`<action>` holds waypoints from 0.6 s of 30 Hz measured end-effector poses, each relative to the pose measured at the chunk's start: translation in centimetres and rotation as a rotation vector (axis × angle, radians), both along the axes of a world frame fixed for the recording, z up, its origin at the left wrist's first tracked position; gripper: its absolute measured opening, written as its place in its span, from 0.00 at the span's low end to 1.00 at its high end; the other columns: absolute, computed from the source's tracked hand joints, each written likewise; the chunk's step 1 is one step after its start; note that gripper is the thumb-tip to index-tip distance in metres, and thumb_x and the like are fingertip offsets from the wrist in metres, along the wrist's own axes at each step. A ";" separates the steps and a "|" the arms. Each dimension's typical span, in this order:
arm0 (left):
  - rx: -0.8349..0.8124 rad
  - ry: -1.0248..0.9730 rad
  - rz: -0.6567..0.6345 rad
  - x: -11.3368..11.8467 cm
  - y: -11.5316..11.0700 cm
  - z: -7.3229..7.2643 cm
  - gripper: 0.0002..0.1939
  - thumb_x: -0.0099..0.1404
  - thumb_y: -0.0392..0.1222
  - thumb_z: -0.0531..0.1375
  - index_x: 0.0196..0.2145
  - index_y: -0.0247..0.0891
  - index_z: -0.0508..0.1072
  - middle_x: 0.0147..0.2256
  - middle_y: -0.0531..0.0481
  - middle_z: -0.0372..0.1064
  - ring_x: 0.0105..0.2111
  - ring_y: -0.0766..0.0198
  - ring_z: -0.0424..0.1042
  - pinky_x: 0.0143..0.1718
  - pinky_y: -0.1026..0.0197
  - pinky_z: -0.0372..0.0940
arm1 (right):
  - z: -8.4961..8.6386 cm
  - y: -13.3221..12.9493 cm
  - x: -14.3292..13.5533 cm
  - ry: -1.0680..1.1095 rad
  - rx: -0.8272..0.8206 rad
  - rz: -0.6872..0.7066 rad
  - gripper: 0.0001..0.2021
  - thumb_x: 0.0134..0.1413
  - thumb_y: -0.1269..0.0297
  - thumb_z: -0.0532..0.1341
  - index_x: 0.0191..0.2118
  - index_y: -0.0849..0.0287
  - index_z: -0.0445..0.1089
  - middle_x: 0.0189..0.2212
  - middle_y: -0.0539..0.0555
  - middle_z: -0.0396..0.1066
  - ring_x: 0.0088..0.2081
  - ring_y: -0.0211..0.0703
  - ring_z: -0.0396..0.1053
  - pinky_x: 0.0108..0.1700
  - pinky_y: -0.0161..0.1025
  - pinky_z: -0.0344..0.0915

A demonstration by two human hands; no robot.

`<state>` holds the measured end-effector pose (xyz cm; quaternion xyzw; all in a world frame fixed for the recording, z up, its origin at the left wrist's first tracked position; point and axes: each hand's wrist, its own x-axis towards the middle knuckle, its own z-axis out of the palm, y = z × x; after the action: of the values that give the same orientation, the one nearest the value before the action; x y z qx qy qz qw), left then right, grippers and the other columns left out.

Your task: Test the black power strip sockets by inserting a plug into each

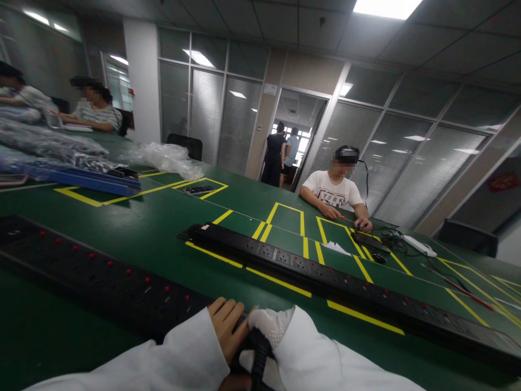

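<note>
A long black power strip point(118, 274) with red switches stretches from the left edge toward me. My left hand point(228, 324) is bare, with its fingers bent closed over the strip's near end. Right beside it, my right hand point(272, 328) wears a white dotted glove and is closed around a thick black power cord point(259, 361) with a ribbed sleeve. Where the cord meets the strip is hidden by my hands. Farther out, a second long black power strip point(301, 264) lies slantwise across the green table.
Yellow tape point(280, 283) marks the green table point(163, 239). Blue rails point(97, 182), plastic wrap point(166, 158) and a phone point(198, 190) lie at the far left. Across the table, a person point(331, 187) handles small parts beside tangled cables point(391, 239). Other people sit at the left.
</note>
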<state>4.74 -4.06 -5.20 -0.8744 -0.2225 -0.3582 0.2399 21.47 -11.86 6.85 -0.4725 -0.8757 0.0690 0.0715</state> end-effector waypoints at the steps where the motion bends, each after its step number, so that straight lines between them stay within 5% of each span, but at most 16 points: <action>1: -0.003 0.014 -0.004 -0.1 0.1 -0.1 0.14 0.70 0.41 0.47 0.48 0.37 0.67 0.36 0.43 0.69 0.32 0.56 0.68 0.37 0.52 0.59 | 0.0 0.0 0.0 0.003 -0.001 -0.002 0.16 0.60 0.56 0.55 0.47 0.62 0.64 0.38 0.53 0.68 0.34 0.36 0.68 0.35 0.38 0.68; 9: -0.006 0.096 0.002 -0.5 0.0 0.1 0.12 0.67 0.33 0.49 0.45 0.36 0.68 0.38 0.42 0.69 0.34 0.55 0.69 0.37 0.52 0.59 | -0.5 0.3 0.1 -0.064 0.051 -0.028 0.17 0.59 0.53 0.54 0.46 0.60 0.64 0.35 0.52 0.68 0.31 0.36 0.67 0.32 0.35 0.65; 14: -0.013 0.023 0.032 0.0 -0.5 0.7 0.14 0.66 0.30 0.51 0.48 0.38 0.67 0.37 0.45 0.70 0.34 0.57 0.69 0.37 0.54 0.60 | -1.4 0.9 -0.3 -0.186 0.119 -0.078 0.10 0.60 0.60 0.49 0.43 0.54 0.63 0.30 0.50 0.70 0.29 0.38 0.68 0.25 0.29 0.57; 18: -0.003 0.037 0.038 -0.3 -0.4 0.6 0.12 0.67 0.34 0.52 0.47 0.39 0.67 0.37 0.47 0.70 0.34 0.59 0.70 0.37 0.55 0.61 | -2.2 1.4 -0.2 -0.233 0.119 -0.097 0.13 0.56 0.53 0.53 0.43 0.53 0.62 0.31 0.51 0.71 0.29 0.41 0.70 0.25 0.30 0.58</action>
<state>4.49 -4.43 -4.56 -0.8769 -0.2350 -0.3371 0.2493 21.26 -10.45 4.67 -0.5140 -0.8568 -0.0421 0.0007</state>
